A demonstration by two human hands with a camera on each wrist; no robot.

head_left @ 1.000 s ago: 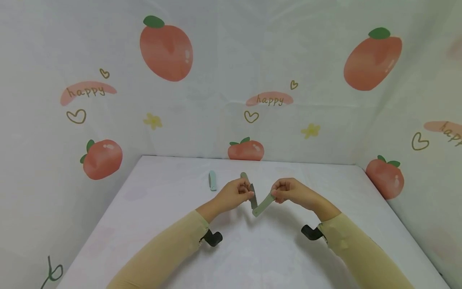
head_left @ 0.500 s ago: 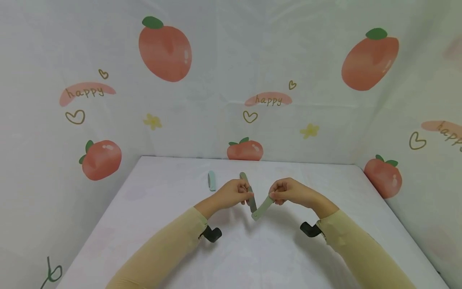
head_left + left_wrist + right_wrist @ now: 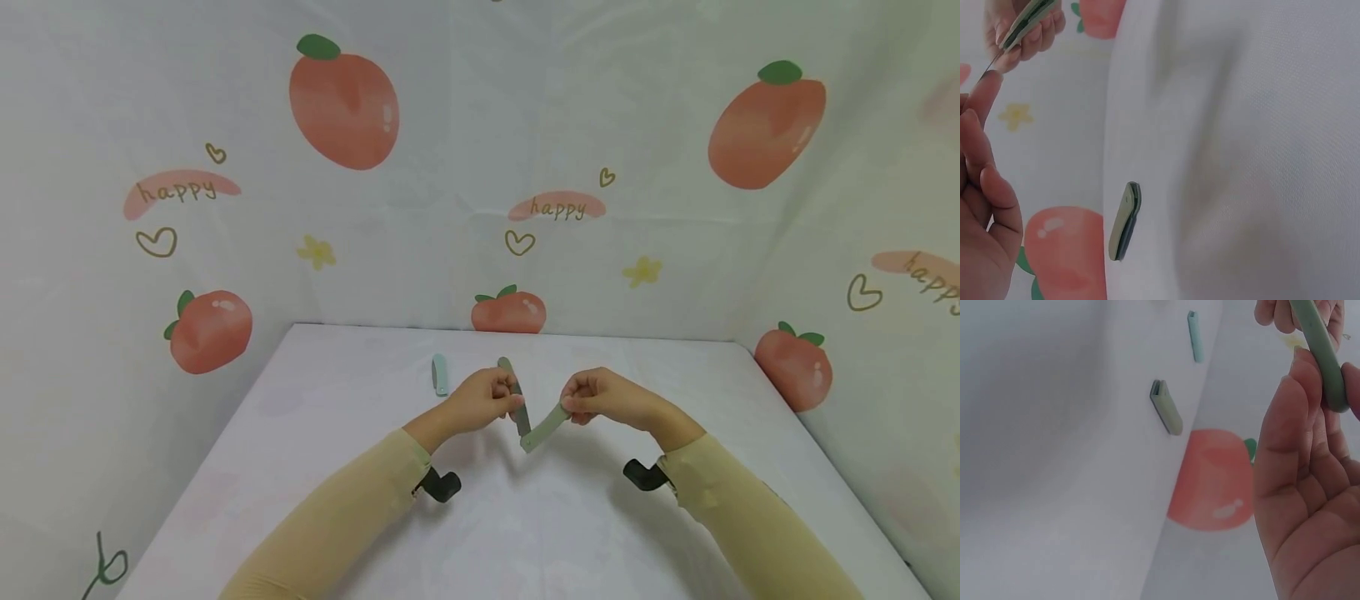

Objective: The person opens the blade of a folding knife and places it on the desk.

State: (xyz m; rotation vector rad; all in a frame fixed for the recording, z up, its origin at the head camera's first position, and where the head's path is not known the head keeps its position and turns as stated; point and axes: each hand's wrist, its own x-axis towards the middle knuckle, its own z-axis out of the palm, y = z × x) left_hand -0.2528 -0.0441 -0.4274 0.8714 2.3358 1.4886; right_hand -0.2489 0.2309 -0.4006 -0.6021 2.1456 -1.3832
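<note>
My right hand [image 3: 603, 396] pinches the end of the pale green handle [image 3: 546, 427] of a folding knife, held above the table. The knife is partly unfolded, its grey blade [image 3: 522, 421] making a V with the handle. Thumb and index finger of my left hand [image 3: 480, 402] pinch the blade near its tip; the fingers hide that end. In the left wrist view the blade shows as a thin line beside the left index fingertip. The right wrist view shows the handle [image 3: 1322, 356] between right thumb and fingers.
Behind the left hand a second green folding knife [image 3: 1166, 409] lies folded on the white table [image 3: 360, 533]. Farther left lies a light blue folded one [image 3: 440, 375]. White cloth [image 3: 450, 275] with fruit prints hangs at the back and sides.
Both hands stay nearly in place on the knife. The knife has shifted slightly left in the head view, and its blade tip no longer shows beyond the left fingers.
</note>
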